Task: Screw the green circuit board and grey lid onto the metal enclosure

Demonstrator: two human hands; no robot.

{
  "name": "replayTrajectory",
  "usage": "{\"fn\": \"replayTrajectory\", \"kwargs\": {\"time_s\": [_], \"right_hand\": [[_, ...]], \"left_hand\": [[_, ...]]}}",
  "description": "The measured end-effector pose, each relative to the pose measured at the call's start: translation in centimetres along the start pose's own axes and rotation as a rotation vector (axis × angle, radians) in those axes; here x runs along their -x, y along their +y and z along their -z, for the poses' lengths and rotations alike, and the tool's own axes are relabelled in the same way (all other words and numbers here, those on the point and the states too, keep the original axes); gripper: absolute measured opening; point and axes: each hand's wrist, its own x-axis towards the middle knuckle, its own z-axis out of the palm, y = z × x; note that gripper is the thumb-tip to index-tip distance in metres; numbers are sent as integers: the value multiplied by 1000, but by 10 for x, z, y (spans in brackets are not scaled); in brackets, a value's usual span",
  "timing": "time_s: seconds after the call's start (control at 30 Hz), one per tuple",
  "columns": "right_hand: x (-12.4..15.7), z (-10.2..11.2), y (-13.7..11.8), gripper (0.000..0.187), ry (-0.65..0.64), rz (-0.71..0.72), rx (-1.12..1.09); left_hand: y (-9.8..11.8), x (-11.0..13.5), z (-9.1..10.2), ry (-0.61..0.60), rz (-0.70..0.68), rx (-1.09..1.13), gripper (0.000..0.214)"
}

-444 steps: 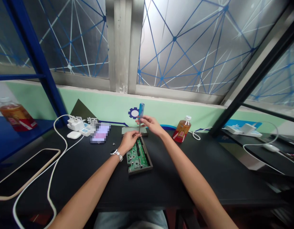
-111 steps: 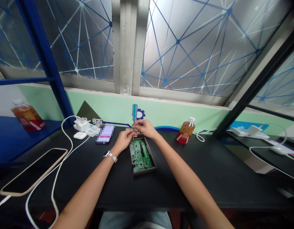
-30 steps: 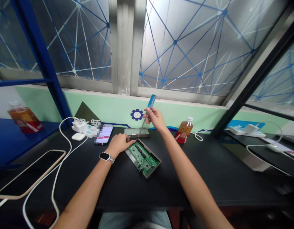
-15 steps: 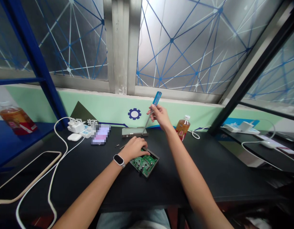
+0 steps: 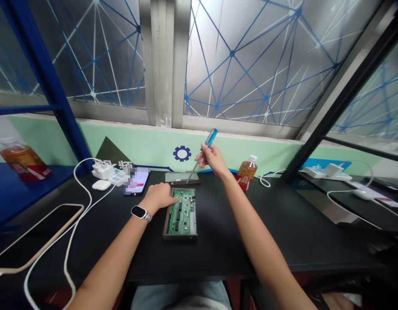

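Observation:
My right hand (image 5: 212, 159) is closed round the shaft of a screwdriver (image 5: 212, 137), just below its blue handle. The shaft slants down to the left, its tip near the grey metal cover (image 5: 182, 177) at the back of the desk. My left hand (image 5: 157, 196) grips the upper left edge of an open metal case, thumb over the rim and the other fingers hidden behind it. Inside the case lies a green circuit board (image 5: 184, 213). The case (image 5: 180, 236) rests on the desk with its long side pointing away from me.
Left of the case are a lit phone (image 5: 137, 181), white chargers (image 5: 104, 171) and an earbud case (image 5: 101, 184). A larger phone (image 5: 34, 237) and white cables lie nearer. A drink bottle (image 5: 247, 173) stands at the back right, another bottle (image 5: 23, 159) on the blue shelf.
The case with the circuit board has turned from slanted to lengthwise. My left hand has shifted left to its edge. The screwdriver has dropped slightly and moved left with my right hand.

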Motion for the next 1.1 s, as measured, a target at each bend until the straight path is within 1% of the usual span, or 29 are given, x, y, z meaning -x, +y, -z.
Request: {"fn": "replayTrajectory", "kwargs": {"time_s": [0.07,0.13,0.17,0.3,0.37,0.43,0.5,0.57,0.63,0.73,0.83,0.9,0.93,0.97,1.03,1.1], "right_hand": [[1,-2,2,35,-20,-12,4],[2,-3,5,34,-47,-24,12],[2,-4,6,34,-60,-32,18],[2,-7,14,34,-94,-70,39],[2,-9,18,34,-113,-88,39],[2,-10,22,33,-134,-103,38],[1,-11,26,32,-147,-110,37],[1,-12,28,31,-153,-111,35],[1,-13,29,31,-160,-119,34],[1,-14,31,31,-159,-136,33],[0,-14,33,33,-143,-136,34],[-1,-14,36,36,-124,-126,35],[-2,-13,38,38,-109,-120,36],[-3,-13,40,40,-89,-112,37],[-4,-12,42,41,-50,-94,36],[-4,-11,44,41,-18,-83,30]], "left_hand": [[-5,-1,1,-19,30,7,33],[-10,-1,2,-9,53,34,30],[-12,-2,3,16,66,55,29],[-33,-3,5,195,117,150,22],[-46,-5,1,174,98,213,16],[-57,-8,-6,108,72,279,13],[-64,-12,-14,44,77,344,10],[-67,-16,-20,25,77,390,6],[-68,-17,-23,29,67,423,5],[-68,-19,-23,55,28,476,5],[-64,-21,-19,163,-58,580,12],[-56,-24,-17,244,-99,718,22],[-51,-25,-17,260,-100,810,27],[-45,-26,-17,246,-91,908,30],[-35,-27,-19,165,-74,1097,35],[-28,-28,-21,98,-51,1239,39]]}}
